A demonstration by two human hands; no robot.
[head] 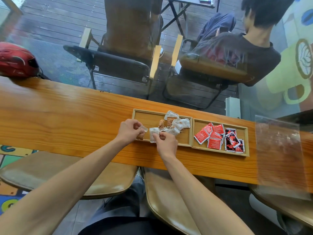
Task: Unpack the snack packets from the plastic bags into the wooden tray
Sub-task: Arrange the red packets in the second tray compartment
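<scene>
Two wooden trays sit side by side on the wooden counter. The left tray [145, 116] holds several clear-wrapped brown snack packets [177, 123]. The right tray [245, 141] holds several red packets [214, 142] and some red-and-black ones [231, 141]. My left hand [128, 131] pinches a clear brown packet [141, 133] at the left tray's front left corner. My right hand [166, 145] grips the edge of a white-clear packet [154, 134] lying in the same tray. An empty clear plastic bag [279, 150] lies on the counter to the right of the trays.
A red helmet [17, 61] rests at the counter's far left end. Behind the glass in front of me a person [245, 48] sits on a folding chair, beside another chair [118, 61]. Padded stools [50, 172] stand under the counter's near edge.
</scene>
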